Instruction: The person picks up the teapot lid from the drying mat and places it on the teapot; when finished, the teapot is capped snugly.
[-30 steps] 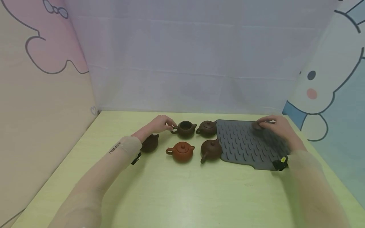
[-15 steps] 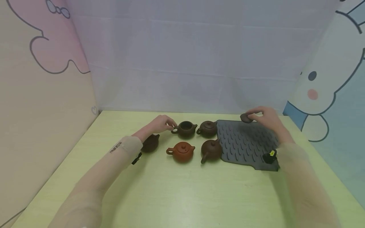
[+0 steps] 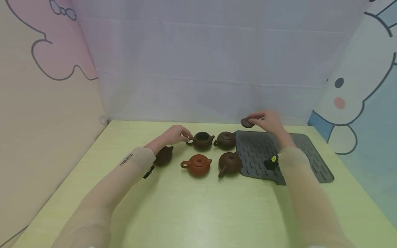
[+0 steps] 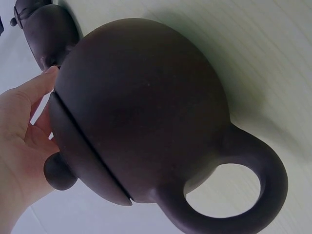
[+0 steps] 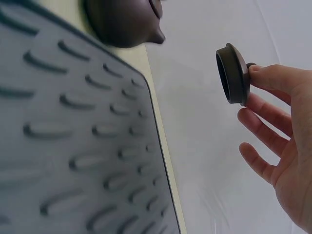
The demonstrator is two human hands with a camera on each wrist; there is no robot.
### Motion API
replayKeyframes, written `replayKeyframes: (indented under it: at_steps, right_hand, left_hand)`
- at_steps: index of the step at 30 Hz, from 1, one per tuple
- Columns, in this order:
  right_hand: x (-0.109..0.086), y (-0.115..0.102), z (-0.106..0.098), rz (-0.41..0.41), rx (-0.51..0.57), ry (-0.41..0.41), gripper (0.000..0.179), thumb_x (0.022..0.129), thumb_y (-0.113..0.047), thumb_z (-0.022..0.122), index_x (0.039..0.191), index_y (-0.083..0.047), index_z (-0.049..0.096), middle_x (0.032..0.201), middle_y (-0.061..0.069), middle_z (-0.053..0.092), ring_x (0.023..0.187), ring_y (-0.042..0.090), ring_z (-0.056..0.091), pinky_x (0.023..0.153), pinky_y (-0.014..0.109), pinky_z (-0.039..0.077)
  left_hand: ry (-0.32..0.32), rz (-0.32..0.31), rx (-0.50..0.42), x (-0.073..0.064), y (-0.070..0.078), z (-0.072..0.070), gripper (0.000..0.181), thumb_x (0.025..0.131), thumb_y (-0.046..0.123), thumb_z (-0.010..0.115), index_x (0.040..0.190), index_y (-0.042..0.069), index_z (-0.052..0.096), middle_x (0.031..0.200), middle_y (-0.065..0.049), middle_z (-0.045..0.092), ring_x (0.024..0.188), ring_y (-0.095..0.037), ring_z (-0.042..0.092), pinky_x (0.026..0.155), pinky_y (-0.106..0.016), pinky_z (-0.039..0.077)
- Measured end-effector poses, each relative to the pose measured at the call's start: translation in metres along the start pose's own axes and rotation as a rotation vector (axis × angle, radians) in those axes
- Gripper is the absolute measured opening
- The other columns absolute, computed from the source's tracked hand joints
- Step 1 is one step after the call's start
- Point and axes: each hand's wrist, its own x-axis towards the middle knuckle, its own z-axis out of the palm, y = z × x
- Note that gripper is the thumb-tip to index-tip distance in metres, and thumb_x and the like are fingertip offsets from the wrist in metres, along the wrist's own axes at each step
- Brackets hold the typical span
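My left hand (image 3: 176,135) pinches the handle of a dark brown lidless teapot (image 3: 201,140) at the back of the table. In the left wrist view, a lidded dark teapot (image 4: 141,107) fills the foreground and partly hides that grip. My right hand (image 3: 268,121) holds a dark teapot lid (image 3: 246,123) by its knob, raised above the back edge of the grey mat (image 3: 254,151). The right wrist view shows the lid (image 5: 233,75) tilted on edge, thumb and a finger on its knob, other fingers spread.
Right of the lidless pot stands a lidded brown teapot (image 3: 225,140). Nearer are a reddish-orange teapot (image 3: 199,165) and another dark teapot (image 3: 230,163) touching the mat's left edge. A dark teapot (image 3: 163,156) sits under my left forearm. A white cloth wall (image 3: 198,69) closes the back.
My right hand has carried the lid leftward and up from over the mat's right part to its back left corner. The left hand stays at the handle.
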Motion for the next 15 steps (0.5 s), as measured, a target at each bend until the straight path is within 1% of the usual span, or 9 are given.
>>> replayKeyframes:
  at_steps: [2,10,15]
  right_hand:
    - [0.004,-0.007,0.005,-0.009,-0.004,-0.015,0.031,0.096,-0.029,0.062,0.120,-0.010,0.072,0.125,0.018,0.068,0.114,0.036,0.061,0.094,0.055,0.050]
    - [0.020,-0.037,0.020,-0.101,-0.022,-0.052,0.030,0.096,-0.032,0.063,0.119,-0.015,0.073,0.117,0.014,0.071,0.105,0.032,0.065,0.091,0.052,0.051]
    - [0.029,-0.058,0.025,-0.109,-0.034,-0.099,0.029,0.094,-0.034,0.066,0.118,-0.019,0.073,0.114,0.010,0.073,0.103,0.028,0.065,0.089,0.048,0.052]
  left_hand:
    - [-0.001,0.000,-0.001,0.000,0.000,0.000,0.023,0.094,0.011,0.064,0.116,0.013,0.074,0.109,-0.007,0.076,0.103,-0.024,0.069,0.091,-0.041,0.054]
    - [0.001,-0.001,0.003,0.002,-0.003,0.000,0.023,0.094,0.011,0.064,0.114,0.013,0.075,0.104,-0.006,0.077,0.101,-0.024,0.069,0.090,-0.040,0.054]
    - [-0.005,-0.011,-0.008,0.003,-0.003,0.001,0.022,0.094,0.011,0.065,0.114,0.014,0.075,0.103,-0.005,0.077,0.101,-0.023,0.069,0.090,-0.040,0.054]
